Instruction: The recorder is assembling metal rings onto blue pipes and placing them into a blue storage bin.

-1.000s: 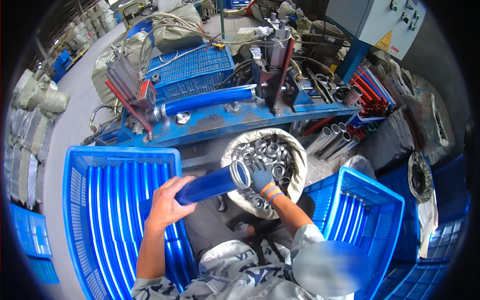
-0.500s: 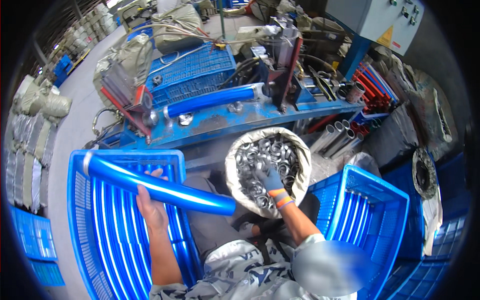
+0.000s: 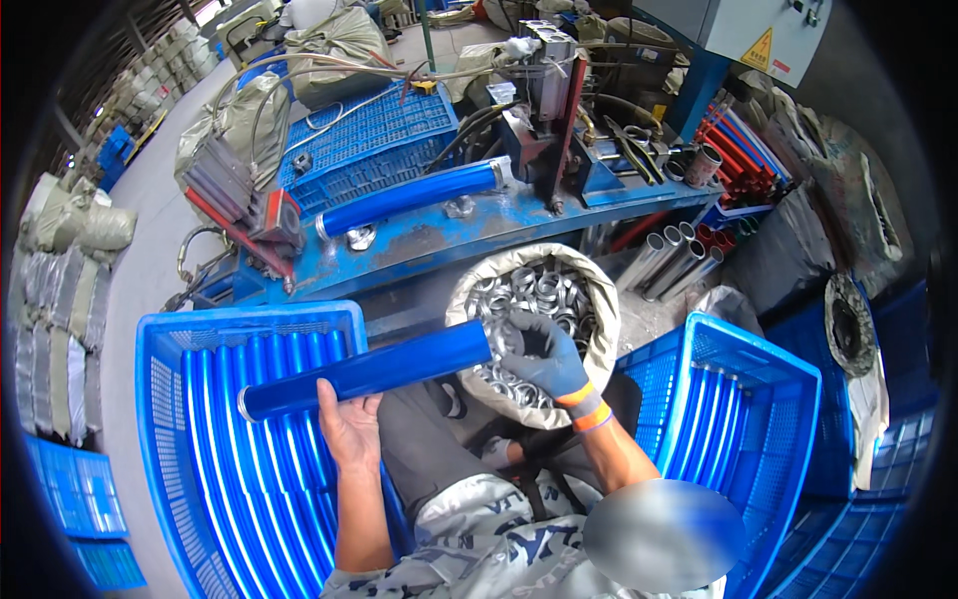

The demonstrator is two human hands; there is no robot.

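My bare left hand (image 3: 351, 427) grips a shiny blue tube (image 3: 399, 367) from below, near its middle. The tube lies nearly level over my lap, with a silver ring (image 3: 245, 403) round its left end. At its right end is my gloved right hand (image 3: 547, 361), fingers pinched on a silver metal ring (image 3: 502, 341) that is partly hidden by the glove. Whether that ring touches the tube cannot be made out. Under the right hand stands a round cloth sack (image 3: 605, 290) filled with loose metal rings (image 3: 549, 290).
To the left, a blue crate (image 3: 254, 311) holds several blue tubes. Another blue crate (image 3: 803, 399) with tubes stands on the right. Ahead is a blue machine bench (image 3: 429, 235) with a blue tube (image 3: 409, 198) between its end fixtures. Bare metal tubes (image 3: 679, 262) stand beyond the sack.
My right hand has risen from among the rings with one in its fingers, to the tube's right end. My left hand has moved right and levelled the tube.
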